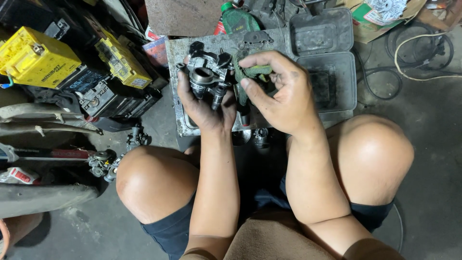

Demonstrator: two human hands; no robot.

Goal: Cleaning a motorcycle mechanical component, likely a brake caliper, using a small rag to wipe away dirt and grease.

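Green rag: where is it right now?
Head view, upper centre: the green rag is pinched in the right hand, pressed against the metal carburetor-like part held by the left hand, above the metal tray.

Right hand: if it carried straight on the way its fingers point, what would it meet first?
The right hand points left with a green rag in its fingertips; first in line is the metal carburetor-like part gripped by the left hand. Rag seems already touching it.
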